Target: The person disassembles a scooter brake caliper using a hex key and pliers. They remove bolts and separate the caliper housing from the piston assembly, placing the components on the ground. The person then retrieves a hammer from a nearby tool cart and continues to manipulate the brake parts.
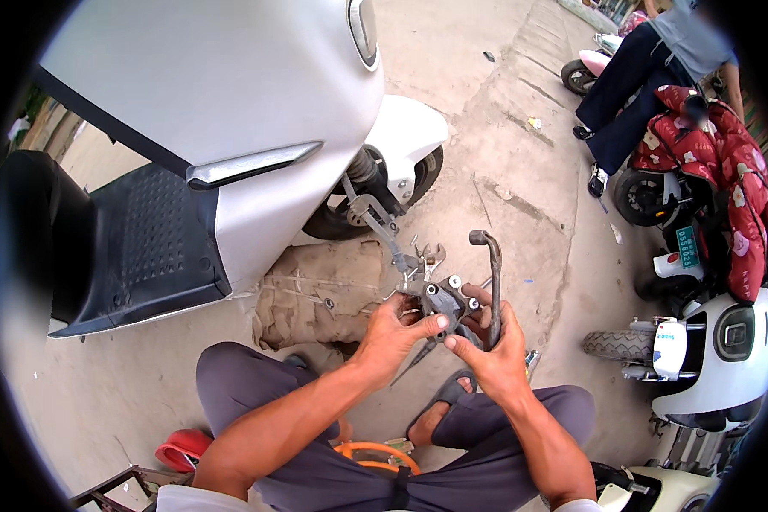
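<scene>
In front of my knees my left hand [391, 334] grips a dark metal brake caliper [442, 300] with round silver bolt heads. On the caliper's right side my right hand [497, 352] is closed too, its thumb near the left thumb. A dark L-shaped wrench [496, 286] rises out of the right hand, its bent end uppermost. Just beyond the caliper shows the jaw of an adjustable wrench [433, 255]; what it rests on is hidden. A metal fork arm [377, 224] of the white scooter [286, 111] reaches down toward the caliper.
Flattened brown cardboard [311, 286] lies under the scooter's front, beside its wheel [427, 175]. Between my legs is an orange ring-shaped thing [380, 450]. A red object [179, 450] sits at lower left. Parked scooters [721, 363] line the right, where a person [636, 81] stands.
</scene>
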The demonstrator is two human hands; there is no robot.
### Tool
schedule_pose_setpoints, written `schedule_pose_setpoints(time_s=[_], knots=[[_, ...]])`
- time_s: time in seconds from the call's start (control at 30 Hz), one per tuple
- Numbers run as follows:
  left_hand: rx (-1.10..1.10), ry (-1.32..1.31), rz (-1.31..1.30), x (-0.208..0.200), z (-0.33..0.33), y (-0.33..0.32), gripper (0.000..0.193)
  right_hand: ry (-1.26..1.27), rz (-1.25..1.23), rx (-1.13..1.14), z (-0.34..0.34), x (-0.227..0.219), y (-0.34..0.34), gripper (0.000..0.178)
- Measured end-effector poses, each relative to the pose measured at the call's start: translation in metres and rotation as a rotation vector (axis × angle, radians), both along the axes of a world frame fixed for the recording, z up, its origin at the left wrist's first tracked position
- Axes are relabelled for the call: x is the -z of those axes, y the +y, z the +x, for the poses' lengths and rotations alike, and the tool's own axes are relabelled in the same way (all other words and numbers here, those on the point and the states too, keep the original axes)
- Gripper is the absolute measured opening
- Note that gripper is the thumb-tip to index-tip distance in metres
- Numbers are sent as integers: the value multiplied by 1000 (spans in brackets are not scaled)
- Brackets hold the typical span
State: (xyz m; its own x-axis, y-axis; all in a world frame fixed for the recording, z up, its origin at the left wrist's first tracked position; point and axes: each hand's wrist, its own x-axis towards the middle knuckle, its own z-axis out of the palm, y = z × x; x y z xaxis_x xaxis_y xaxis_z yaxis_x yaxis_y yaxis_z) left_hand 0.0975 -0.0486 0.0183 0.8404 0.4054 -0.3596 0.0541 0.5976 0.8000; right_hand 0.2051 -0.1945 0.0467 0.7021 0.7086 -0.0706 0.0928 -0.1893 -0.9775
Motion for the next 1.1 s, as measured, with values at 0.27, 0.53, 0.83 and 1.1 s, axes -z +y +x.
schedule_pose_setpoints(time_s=[0.27, 0.53, 0.83, 1.1], knots=[[-49, 24, -16, 11, -3, -2, 59, 62, 27, 64, -2, -3, -2, 51], [-59, -42, -28, 9, -4, -4, 60, 468, 32, 177, 8, -3, -3, 39], [-41, -76, -55, 0, -4, -2, 71, 431, 73, 146, 9, -11, -6, 34], [-13, -76, -54, -2, -3, -1, 71, 401, 108, 148, 8, -13, -4, 37]])
